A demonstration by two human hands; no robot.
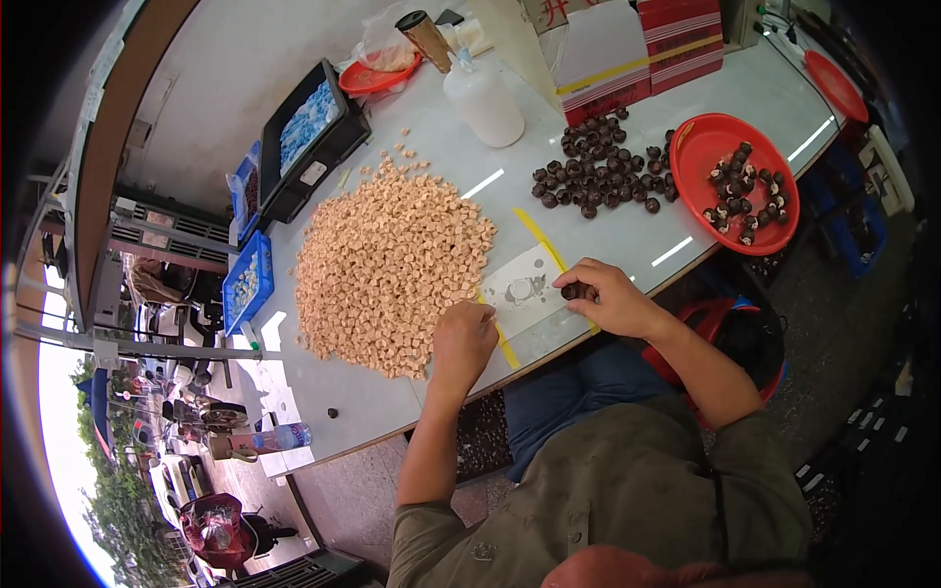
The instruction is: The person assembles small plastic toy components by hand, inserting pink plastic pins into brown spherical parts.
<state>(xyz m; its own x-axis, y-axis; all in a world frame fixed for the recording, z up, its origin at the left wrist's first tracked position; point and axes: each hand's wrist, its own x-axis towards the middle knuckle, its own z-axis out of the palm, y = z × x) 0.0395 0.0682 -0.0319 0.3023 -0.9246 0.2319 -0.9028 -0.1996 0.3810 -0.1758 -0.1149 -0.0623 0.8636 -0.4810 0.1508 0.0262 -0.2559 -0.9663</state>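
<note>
Tan pieces [387, 265] lie heaped on the counter [368, 416], just beside the left hand [465, 345]; whether its curled fingers hold one, I cannot tell. Rightward, across the white sheet [534, 318], the right hand's [619, 302] fingers pinch a dark brown piece [578, 291], long axis unclear.

An olive-green shirt [627, 470] has short sleeves [755, 475], small round buttons [575, 538] and a small mark [480, 552] at left; beyond its far edge show blue trousers [569, 388]. The left hand [464, 340] and right hand [613, 299] are bare.
</note>
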